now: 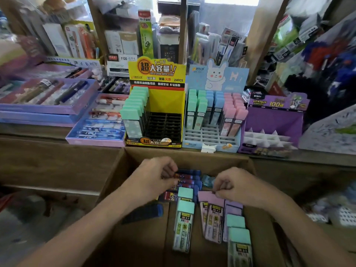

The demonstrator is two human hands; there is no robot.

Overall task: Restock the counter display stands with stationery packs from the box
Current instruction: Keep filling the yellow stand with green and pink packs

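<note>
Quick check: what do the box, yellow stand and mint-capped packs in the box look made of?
Box: brown cardboard, matte, with folded flaps. Yellow stand: printed card, slightly glossy; black grid insert, probably plastic. Mint-capped packs: likely hard plastic, translucent body under a label, opaque cap.

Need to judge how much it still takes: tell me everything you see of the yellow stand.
The yellow stand is printed cardboard, upright on the counter between a lilac pen tray and a blue rabbit stand. Its header carries bold Chinese lettering and "24PCS". A black slotted grid fills its base; only the left column holds mint-capped packs, the other slots are empty.
</note>
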